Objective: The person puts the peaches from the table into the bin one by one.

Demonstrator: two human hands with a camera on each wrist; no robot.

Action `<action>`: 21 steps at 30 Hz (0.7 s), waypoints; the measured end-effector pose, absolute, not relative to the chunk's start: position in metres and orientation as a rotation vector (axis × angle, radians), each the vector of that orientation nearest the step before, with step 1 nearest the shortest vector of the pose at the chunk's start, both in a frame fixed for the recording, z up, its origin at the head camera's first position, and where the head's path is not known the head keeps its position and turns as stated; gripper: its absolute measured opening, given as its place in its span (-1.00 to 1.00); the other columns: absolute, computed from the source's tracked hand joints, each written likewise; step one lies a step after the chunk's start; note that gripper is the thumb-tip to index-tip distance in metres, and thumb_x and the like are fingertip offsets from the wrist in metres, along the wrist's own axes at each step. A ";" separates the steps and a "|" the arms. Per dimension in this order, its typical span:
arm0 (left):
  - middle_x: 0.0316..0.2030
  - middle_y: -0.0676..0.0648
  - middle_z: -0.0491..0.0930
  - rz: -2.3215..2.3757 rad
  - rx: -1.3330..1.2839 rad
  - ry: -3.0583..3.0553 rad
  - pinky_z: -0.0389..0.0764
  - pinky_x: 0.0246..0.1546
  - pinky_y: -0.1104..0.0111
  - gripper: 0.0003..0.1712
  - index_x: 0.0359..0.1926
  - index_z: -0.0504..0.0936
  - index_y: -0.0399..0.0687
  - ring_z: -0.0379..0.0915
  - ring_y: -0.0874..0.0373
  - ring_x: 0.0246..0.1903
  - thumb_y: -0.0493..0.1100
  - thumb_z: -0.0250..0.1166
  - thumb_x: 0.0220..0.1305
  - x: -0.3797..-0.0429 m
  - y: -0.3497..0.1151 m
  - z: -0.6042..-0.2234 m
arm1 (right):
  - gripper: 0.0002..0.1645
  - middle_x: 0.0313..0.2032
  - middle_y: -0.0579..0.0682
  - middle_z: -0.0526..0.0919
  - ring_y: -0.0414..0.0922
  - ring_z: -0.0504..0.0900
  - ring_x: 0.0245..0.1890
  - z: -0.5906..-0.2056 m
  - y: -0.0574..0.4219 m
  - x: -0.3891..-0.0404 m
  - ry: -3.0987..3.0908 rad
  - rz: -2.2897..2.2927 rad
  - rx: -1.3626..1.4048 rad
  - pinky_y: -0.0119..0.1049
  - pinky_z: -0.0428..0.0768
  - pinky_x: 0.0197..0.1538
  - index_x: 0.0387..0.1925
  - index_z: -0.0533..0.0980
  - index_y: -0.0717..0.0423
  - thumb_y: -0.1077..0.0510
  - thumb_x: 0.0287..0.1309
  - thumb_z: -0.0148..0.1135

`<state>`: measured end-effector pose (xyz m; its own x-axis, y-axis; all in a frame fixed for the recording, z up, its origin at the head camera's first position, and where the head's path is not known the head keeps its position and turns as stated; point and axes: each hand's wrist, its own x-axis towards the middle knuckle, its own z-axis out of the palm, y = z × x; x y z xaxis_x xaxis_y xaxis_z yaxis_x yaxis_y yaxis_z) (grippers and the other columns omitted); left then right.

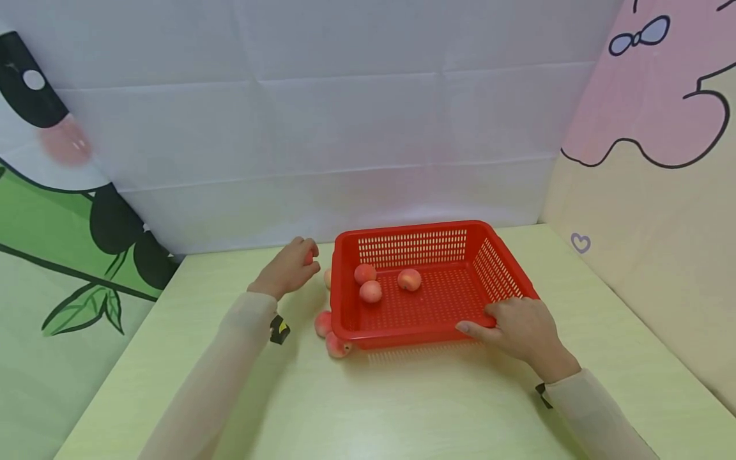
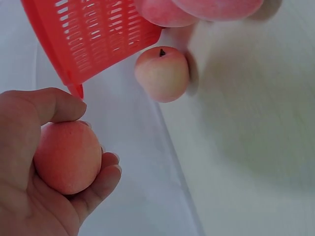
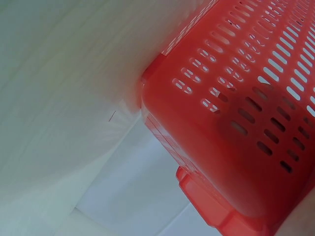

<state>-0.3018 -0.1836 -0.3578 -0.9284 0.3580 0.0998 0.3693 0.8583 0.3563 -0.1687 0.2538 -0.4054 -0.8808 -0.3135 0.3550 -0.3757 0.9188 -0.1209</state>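
- Pale, creased cloth (image 1: 345,128) hangs behind a light wood-grain table (image 1: 322,409); cartoon prints flank it on my head feed.
- On the table I have a red slotted plastic basket (image 1: 408,340), three peaches (image 1: 409,280) inside, toward its left half.
- Left hand (image 1: 290,268): just outside the basket's left wall, thumb and fingers curled around a rosy peach (image 2: 69,157), as my left wrist feed confirms.
- Right hand (image 1: 520,329): grasping the basket's rim at the near right corner, thumb along the edge.
- Beside the left wall I count a paler peach (image 2: 163,74) and, nearer the front corner, two red peaches (image 1: 336,345).
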 end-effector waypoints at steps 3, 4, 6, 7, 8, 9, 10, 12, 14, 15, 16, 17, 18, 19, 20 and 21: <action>-0.12 -0.21 0.46 -0.584 -0.602 -2.991 0.58 -0.04 0.05 -0.70 0.11 0.51 -0.28 0.48 -0.09 -0.17 -0.23 0.12 0.45 -0.300 -0.182 -0.351 | -0.15 -0.72 -0.27 -0.02 -0.28 -0.02 -0.62 -0.405 0.254 -0.168 -2.737 0.263 0.512 -0.31 0.04 -0.52 -0.71 0.09 -0.14 -0.61 0.27 0.17; -0.12 -0.21 0.47 -0.583 -0.608 -2.986 0.59 -0.04 0.04 -0.70 0.11 0.51 -0.29 0.48 -0.09 -0.16 -0.24 0.12 0.45 -0.299 -0.181 -0.349 | -0.14 -0.71 -0.27 -0.02 -0.28 -0.03 -0.62 -0.405 0.253 -0.168 -2.733 0.261 0.515 -0.31 0.03 -0.51 -0.71 0.09 -0.13 -0.61 0.27 0.16; -0.11 -0.21 0.48 -0.581 -0.615 -2.980 0.60 -0.03 0.04 -0.70 0.12 0.51 -0.29 0.48 -0.10 -0.15 -0.24 0.11 0.46 -0.298 -0.179 -0.345 | -0.14 -0.71 -0.27 -0.03 -0.28 -0.03 -0.62 -0.405 0.253 -0.168 -2.732 0.259 0.517 -0.31 0.03 -0.51 -0.71 0.08 -0.14 -0.62 0.27 0.14; -0.10 -0.21 0.48 -0.582 -0.617 -2.977 0.60 -0.02 0.04 -0.69 0.12 0.51 -0.29 0.48 -0.10 -0.15 -0.23 0.12 0.46 -0.297 -0.178 -0.342 | -0.14 -0.71 -0.27 -0.03 -0.28 -0.03 -0.62 -0.405 0.253 -0.168 -2.733 0.258 0.518 -0.31 0.03 -0.51 -0.71 0.08 -0.14 -0.62 0.27 0.14; -0.09 -0.21 0.48 -0.580 -0.615 -2.974 0.60 -0.01 0.04 -0.69 0.13 0.51 -0.28 0.48 -0.10 -0.14 -0.23 0.11 0.47 -0.297 -0.176 -0.340 | -0.14 -0.71 -0.27 -0.03 -0.28 -0.03 -0.62 -0.404 0.253 -0.168 -2.733 0.257 0.519 -0.31 0.03 -0.51 -0.71 0.08 -0.14 -0.63 0.27 0.14; -0.08 -0.22 0.48 -0.577 -0.618 -2.968 0.61 -0.01 0.03 -0.69 0.13 0.51 -0.28 0.48 -0.11 -0.13 -0.23 0.11 0.47 -0.296 -0.175 -0.338 | -0.14 -0.71 -0.27 -0.03 -0.28 -0.03 -0.62 -0.404 0.253 -0.168 -2.736 0.258 0.519 -0.31 0.02 -0.50 -0.71 0.08 -0.14 -0.62 0.27 0.15; -0.07 -0.22 0.48 -0.571 -0.622 -2.960 0.61 0.00 0.03 -0.68 0.14 0.51 -0.28 0.47 -0.11 -0.12 -0.22 0.11 0.47 -0.296 -0.174 -0.336 | -0.14 -0.71 -0.27 -0.03 -0.28 -0.04 -0.61 -0.404 0.253 -0.169 -2.738 0.256 0.519 -0.31 0.02 -0.50 -0.71 0.08 -0.14 -0.62 0.27 0.15; -0.06 -0.22 0.49 -0.566 -0.622 -2.945 0.61 0.01 0.03 -0.68 0.15 0.52 -0.27 0.47 -0.11 -0.10 -0.22 0.11 0.48 -0.294 -0.171 -0.332 | -0.14 -0.71 -0.27 -0.03 -0.27 -0.04 -0.61 -0.404 0.253 -0.169 -2.741 0.258 0.517 -0.31 0.01 -0.50 -0.71 0.07 -0.14 -0.63 0.26 0.15; -0.06 -0.22 0.50 -0.566 -0.626 -2.927 0.62 0.02 0.03 -0.68 0.15 0.52 -0.26 0.47 -0.11 -0.09 -0.22 0.11 0.47 -0.292 -0.167 -0.327 | -0.14 -0.70 -0.27 -0.04 -0.27 -0.05 -0.60 -0.403 0.253 -0.169 -2.744 0.263 0.517 -0.30 0.00 -0.50 -0.70 0.07 -0.14 -0.63 0.27 0.13; -0.06 -0.22 0.50 -0.566 -0.630 -2.918 0.63 0.02 0.03 -0.68 0.15 0.52 -0.26 0.47 -0.11 -0.09 -0.23 0.11 0.47 -0.291 -0.165 -0.325 | -0.14 -0.70 -0.27 -0.04 -0.27 -0.06 -0.60 -0.403 0.253 -0.169 -2.746 0.265 0.517 -0.30 -0.01 -0.50 -0.70 0.07 -0.14 -0.64 0.27 0.12; -0.07 -0.22 0.50 -0.563 -0.629 -2.913 0.64 0.01 0.04 -0.68 0.16 0.52 -0.26 0.47 -0.11 -0.09 -0.23 0.13 0.47 -0.289 -0.163 -0.322 | -0.13 -0.70 -0.27 -0.05 -0.27 -0.06 -0.59 -0.403 0.253 -0.169 -2.747 0.268 0.518 -0.30 -0.01 -0.49 -0.70 0.07 -0.14 -0.65 0.27 0.11; -0.06 -0.21 0.50 -0.563 -0.630 -2.910 0.65 0.01 0.04 -0.68 0.15 0.52 -0.25 0.48 -0.10 -0.08 -0.22 0.14 0.47 -0.288 -0.161 -0.319 | -0.13 -0.69 -0.27 -0.05 -0.26 -0.06 -0.59 -0.402 0.253 -0.168 -2.748 0.269 0.518 -0.30 -0.02 -0.49 -0.69 0.07 -0.14 -0.66 0.27 0.09; -0.06 -0.21 0.51 -0.559 -0.633 -2.906 0.66 0.02 0.05 -0.68 0.16 0.52 -0.24 0.48 -0.10 -0.08 -0.22 0.16 0.47 -0.286 -0.158 -0.317 | -0.13 -0.69 -0.27 -0.05 -0.26 -0.06 -0.58 -0.402 0.253 -0.168 -2.749 0.268 0.519 -0.30 -0.02 -0.49 -0.69 0.07 -0.14 -0.67 0.27 0.08; -0.05 -0.20 0.51 -0.553 -0.637 -2.903 0.67 0.02 0.05 -0.69 0.15 0.53 -0.23 0.48 -0.10 -0.07 -0.21 0.18 0.47 -0.284 -0.156 -0.314 | -0.13 -0.69 -0.27 -0.05 -0.26 -0.06 -0.58 -0.402 0.253 -0.168 -2.751 0.267 0.519 -0.30 -0.02 -0.49 -0.69 0.08 -0.14 -0.68 0.27 0.07; -0.05 -0.19 0.51 -0.546 -0.641 -2.899 0.68 0.03 0.05 -0.69 0.15 0.53 -0.22 0.49 -0.09 -0.06 -0.20 0.19 0.48 -0.283 -0.153 -0.312 | -0.13 -0.68 -0.27 -0.05 -0.26 -0.06 -0.58 -0.402 0.253 -0.168 -2.752 0.266 0.520 -0.30 -0.03 -0.48 -0.69 0.08 -0.14 -0.68 0.26 0.07; -0.05 -0.19 0.51 -0.536 -0.647 -2.894 0.68 0.03 0.05 -0.69 0.15 0.53 -0.22 0.49 -0.09 -0.06 -0.20 0.20 0.47 -0.282 -0.150 -0.309 | -0.13 -0.68 -0.27 -0.05 -0.26 -0.06 -0.58 -0.402 0.253 -0.167 -2.755 0.263 0.520 -0.30 -0.03 -0.48 -0.69 0.08 -0.15 -0.69 0.26 0.06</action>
<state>-0.2816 -0.1505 -0.3094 -0.9000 0.3882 0.1984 0.4335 0.8451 0.3128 -0.1674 0.2531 -0.4016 -0.8810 -0.3217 0.3470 -0.3815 0.9167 -0.1187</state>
